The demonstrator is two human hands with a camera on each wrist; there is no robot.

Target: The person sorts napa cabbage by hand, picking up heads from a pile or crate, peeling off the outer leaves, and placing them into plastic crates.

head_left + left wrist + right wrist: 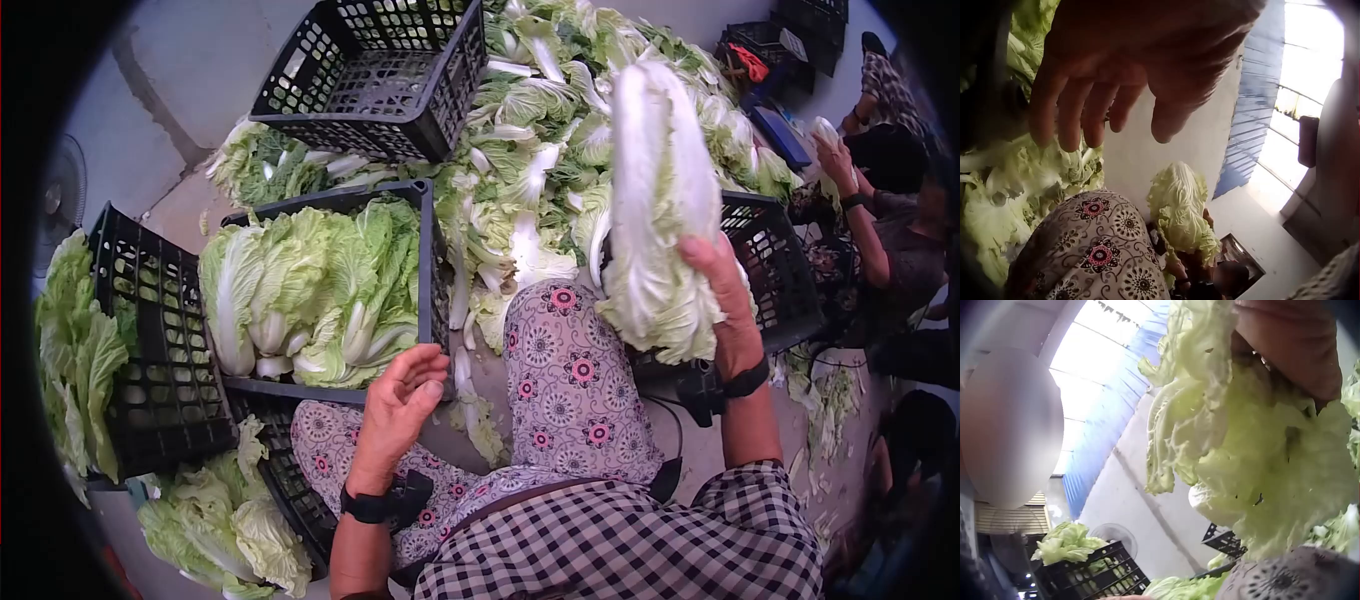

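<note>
A long napa cabbage (665,200), white base upward and leafy end down, is held up by the right hand (725,290) above the right side of the lap. In the right wrist view its pale green leaves (1260,469) hang beside the gripping hand (1291,337). The left hand (402,405) is raised over the left knee with fingers relaxed and holding nothing, near the edge of a black crate (432,300) with several cabbages (300,290) lying in it. From the left wrist its fingers (1094,112) show apart, with the held cabbage (1179,206) beyond the knee.
An empty black crate (400,125) sits on a large heap of loose leaves (540,110). Another crate (165,350) is tilted at the left with leaves around it. A dark crate (770,260) stands behind the raised cabbage. Another person (890,215) sits at the right.
</note>
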